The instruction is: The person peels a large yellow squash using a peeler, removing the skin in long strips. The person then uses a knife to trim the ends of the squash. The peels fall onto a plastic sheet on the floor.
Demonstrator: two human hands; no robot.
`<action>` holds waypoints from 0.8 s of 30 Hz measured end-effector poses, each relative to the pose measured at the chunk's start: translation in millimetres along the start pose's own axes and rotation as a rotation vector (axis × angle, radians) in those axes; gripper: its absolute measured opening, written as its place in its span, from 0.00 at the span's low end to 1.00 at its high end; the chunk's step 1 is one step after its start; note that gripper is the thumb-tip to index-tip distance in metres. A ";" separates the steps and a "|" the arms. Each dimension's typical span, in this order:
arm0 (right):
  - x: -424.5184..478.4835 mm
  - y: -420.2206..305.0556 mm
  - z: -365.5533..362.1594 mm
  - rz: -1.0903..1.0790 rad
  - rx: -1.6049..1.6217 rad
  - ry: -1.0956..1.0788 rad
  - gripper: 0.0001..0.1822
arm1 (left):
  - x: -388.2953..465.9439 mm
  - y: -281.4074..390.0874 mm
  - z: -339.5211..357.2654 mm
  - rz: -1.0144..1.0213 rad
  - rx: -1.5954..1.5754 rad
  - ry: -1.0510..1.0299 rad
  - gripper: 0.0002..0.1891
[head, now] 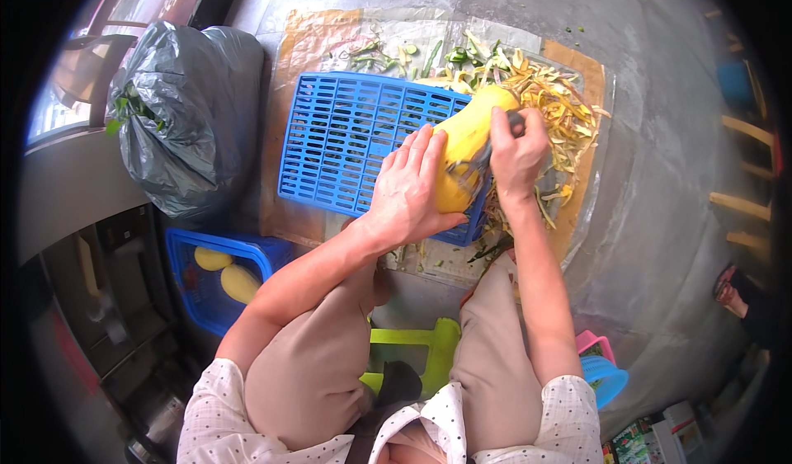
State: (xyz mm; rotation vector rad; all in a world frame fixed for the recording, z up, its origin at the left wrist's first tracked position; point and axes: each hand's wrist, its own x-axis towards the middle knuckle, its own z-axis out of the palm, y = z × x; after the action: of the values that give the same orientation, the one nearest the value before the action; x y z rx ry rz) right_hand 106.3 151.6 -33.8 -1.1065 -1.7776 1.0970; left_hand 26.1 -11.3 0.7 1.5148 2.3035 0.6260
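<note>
A long yellow squash (461, 139), its visible surface mostly peeled, lies tilted across the right end of an upturned blue plastic crate (346, 136). My left hand (408, 195) grips its near left side, fingers flat along the flesh and thumb at the lower end. In my right hand (520, 148) is a dark-handled peeler (476, 162), its head against the squash's right side and blurred by motion. Yellow and tan peelings (557, 108) are heaped just beyond and right of that hand.
Flattened cardboard and plastic sheeting (318, 37) lie under the crate, with green scraps (377, 59) on them. Left stand a stuffed grey plastic bag (185, 111) and a blue basket (185, 297) holding two pale yellow vegetables (238, 283). A green stool (442, 346) is beneath me; a person's foot (727, 287) shows far right.
</note>
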 end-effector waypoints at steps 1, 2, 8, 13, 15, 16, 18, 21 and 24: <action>7.8 3.6 2.6 -0.021 0.008 0.049 0.14 | -1.9 -0.6 0.1 -0.009 0.006 -0.002 0.64; 14.9 9.6 4.4 -0.014 -0.016 0.069 0.14 | -2.8 -1.4 -0.5 -0.019 0.012 -0.004 0.63; 89.0 54.3 -27.6 0.052 -0.022 0.334 0.14 | 5.5 5.2 -1.1 0.006 0.007 -0.024 0.63; 28.7 5.6 -15.6 0.243 0.138 0.018 0.18 | -2.0 -0.9 -4.5 0.000 0.015 -0.017 0.63; 3.0 6.1 -0.1 0.025 0.046 -0.037 0.18 | 1.7 2.4 -2.1 -0.001 -0.005 0.014 0.64; 4.0 6.2 -0.8 0.004 0.027 -0.027 0.18 | 0.7 1.8 -0.1 0.000 0.002 0.008 0.64; 10.6 4.7 -0.8 -0.040 -0.012 -0.011 0.18 | 3.0 1.4 0.8 0.010 0.002 0.016 0.64; 14.5 14.0 3.8 -0.063 -0.010 0.024 0.17 | -0.7 1.3 2.1 0.012 0.021 0.009 0.62; 46.5 30.3 1.1 0.014 -0.095 0.105 0.17 | -1.0 1.6 -1.5 0.012 0.033 -0.010 0.61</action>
State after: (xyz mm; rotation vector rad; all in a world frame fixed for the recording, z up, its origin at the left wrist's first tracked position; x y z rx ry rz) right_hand 98.0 202.2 -55.0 -1.2126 -1.7567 0.9538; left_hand 27.0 -12.0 2.8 1.5439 2.3095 0.5852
